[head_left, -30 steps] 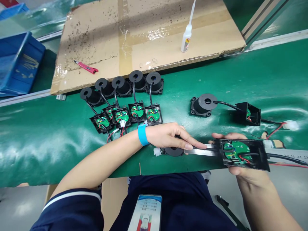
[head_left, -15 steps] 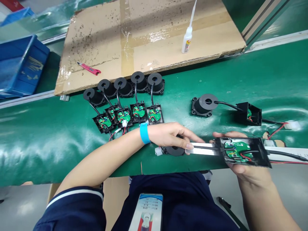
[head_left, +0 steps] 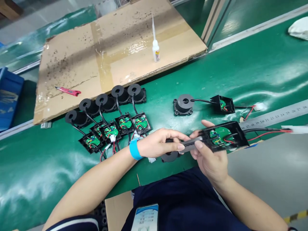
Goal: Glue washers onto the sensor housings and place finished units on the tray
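Observation:
My left hand [head_left: 158, 142], wearing a blue wristband [head_left: 135, 149], pinches the end of a steel ruler [head_left: 276, 118] and a black cable lying along it. My right hand [head_left: 214, 162] grips a black plastic housing [head_left: 237, 137] against the ruler, its thumb pressing the cable just left of the housing. Inside the open housing is a green circuit board [head_left: 220, 135] with coloured wires. From its right end run black and red wires to a white connector [head_left: 299, 129]. A round black part [head_left: 170, 156] lies beneath my left hand, partly hidden.
Several cabled black units [head_left: 141, 123] stand in a row at left. Another round black base [head_left: 184, 104] is wired to a small housing [head_left: 223, 104]. Behind lie a cardboard sheet [head_left: 134, 69], a nozzle bottle [head_left: 156, 53], a red cutter [head_left: 69, 91] and a blue bin [head_left: 8, 96].
My hands have come closer together, with less ruler between them. My right thumb now presses beside the housing's left end. The ruler's numbers have come into sight, and the whole view has shifted.

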`<state>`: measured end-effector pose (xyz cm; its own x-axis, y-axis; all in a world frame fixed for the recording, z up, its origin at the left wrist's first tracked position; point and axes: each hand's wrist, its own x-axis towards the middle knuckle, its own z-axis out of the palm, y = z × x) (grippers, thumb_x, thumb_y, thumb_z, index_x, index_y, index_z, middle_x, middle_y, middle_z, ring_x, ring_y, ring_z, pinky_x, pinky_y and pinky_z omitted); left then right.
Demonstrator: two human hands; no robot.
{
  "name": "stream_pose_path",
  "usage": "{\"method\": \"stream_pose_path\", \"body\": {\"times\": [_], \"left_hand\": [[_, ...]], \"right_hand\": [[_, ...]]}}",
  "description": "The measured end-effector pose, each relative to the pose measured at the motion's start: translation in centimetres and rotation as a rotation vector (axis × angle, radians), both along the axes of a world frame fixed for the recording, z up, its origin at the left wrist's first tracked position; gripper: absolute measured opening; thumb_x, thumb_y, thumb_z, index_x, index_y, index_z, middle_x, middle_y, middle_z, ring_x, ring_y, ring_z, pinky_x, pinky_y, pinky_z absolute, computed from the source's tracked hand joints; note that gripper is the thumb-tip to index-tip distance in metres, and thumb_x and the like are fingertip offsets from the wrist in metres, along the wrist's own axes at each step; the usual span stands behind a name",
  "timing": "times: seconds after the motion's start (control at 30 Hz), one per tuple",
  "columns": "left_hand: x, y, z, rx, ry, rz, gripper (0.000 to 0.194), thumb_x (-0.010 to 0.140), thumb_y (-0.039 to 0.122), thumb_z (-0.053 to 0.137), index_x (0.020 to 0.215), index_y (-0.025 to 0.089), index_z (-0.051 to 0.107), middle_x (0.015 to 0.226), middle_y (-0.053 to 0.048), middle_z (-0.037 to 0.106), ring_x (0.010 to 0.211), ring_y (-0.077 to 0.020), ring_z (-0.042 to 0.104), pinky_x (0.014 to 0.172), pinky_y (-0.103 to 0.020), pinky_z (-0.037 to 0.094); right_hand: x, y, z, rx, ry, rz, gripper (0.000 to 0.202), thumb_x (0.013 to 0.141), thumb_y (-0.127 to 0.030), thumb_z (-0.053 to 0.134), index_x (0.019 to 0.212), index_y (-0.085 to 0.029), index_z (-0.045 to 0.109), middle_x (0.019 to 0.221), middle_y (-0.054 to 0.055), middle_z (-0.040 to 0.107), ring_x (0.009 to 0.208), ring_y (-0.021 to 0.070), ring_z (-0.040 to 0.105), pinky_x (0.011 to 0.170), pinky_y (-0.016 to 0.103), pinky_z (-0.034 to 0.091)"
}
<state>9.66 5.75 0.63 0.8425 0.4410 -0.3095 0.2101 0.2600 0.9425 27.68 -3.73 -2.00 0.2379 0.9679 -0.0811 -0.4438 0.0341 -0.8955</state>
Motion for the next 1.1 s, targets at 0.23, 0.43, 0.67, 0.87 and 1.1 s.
{"method": "stream_pose_path", "body": {"times": [0.23, 0.43, 0.67, 0.87, 1.1], "left_hand": [[-0.1, 0.4, 0.0, -0.113, -0.024, -0.038, 0.038, 0.096, 0.043, 0.071, 0.121, 0.015, 0.070, 0.095, -0.005, 0.073, 0.077, -0.0120, 0.058, 0.072, -0.024, 0.047], [-0.3, 1.1, 0.0, -0.169, -0.091, -0.060, 0.025, 0.095, 0.036, 0.073, 0.110, 0.016, 0.071, 0.102, -0.005, 0.074, 0.096, -0.0151, 0.065, 0.092, -0.029, 0.051], [-0.5, 1.4, -0.3, -0.182, -0.112, -0.094, 0.019, 0.099, 0.029, 0.067, 0.113, 0.016, 0.072, 0.105, -0.004, 0.073, 0.095, -0.0128, 0.064, 0.091, -0.026, 0.049], [-0.5, 1.6, -0.2, -0.174, -0.086, -0.122, 0.018, 0.100, 0.028, 0.065, 0.112, 0.016, 0.072, 0.096, -0.003, 0.072, 0.085, -0.0119, 0.061, 0.083, -0.024, 0.048], [-0.4, 1.7, -0.1, -0.093, -0.018, -0.149, 0.027, 0.096, 0.034, 0.070, 0.116, 0.017, 0.076, 0.098, -0.004, 0.077, 0.087, -0.0139, 0.066, 0.084, -0.025, 0.051]], "right_hand": [[0.4, -0.1, 0.0, 0.007, 0.007, 0.055, 0.042, 0.093, -0.028, 0.078, 0.131, -0.032, 0.061, 0.094, -0.002, 0.068, 0.053, 0.0101, 0.058, 0.045, 0.023, 0.053], [0.3, -0.2, 0.2, -0.038, -0.014, 0.049, 0.044, 0.089, -0.027, 0.081, 0.129, -0.032, 0.063, 0.094, -0.001, 0.068, 0.052, 0.0112, 0.058, 0.046, 0.026, 0.056], [0.3, -0.2, 0.2, -0.029, 0.004, 0.053, 0.042, 0.090, -0.026, 0.082, 0.127, -0.034, 0.066, 0.093, -0.002, 0.069, 0.054, 0.0105, 0.058, 0.048, 0.024, 0.055], [0.3, -0.5, 0.0, 0.005, -0.045, 0.062, 0.041, 0.092, -0.026, 0.079, 0.129, -0.034, 0.064, 0.095, -0.001, 0.069, 0.054, 0.0111, 0.059, 0.048, 0.025, 0.055], [0.4, -0.6, 0.1, -0.019, -0.098, 0.059, 0.039, 0.092, -0.028, 0.079, 0.127, -0.039, 0.067, 0.095, 0.000, 0.067, 0.052, 0.0132, 0.058, 0.044, 0.029, 0.054]]}}
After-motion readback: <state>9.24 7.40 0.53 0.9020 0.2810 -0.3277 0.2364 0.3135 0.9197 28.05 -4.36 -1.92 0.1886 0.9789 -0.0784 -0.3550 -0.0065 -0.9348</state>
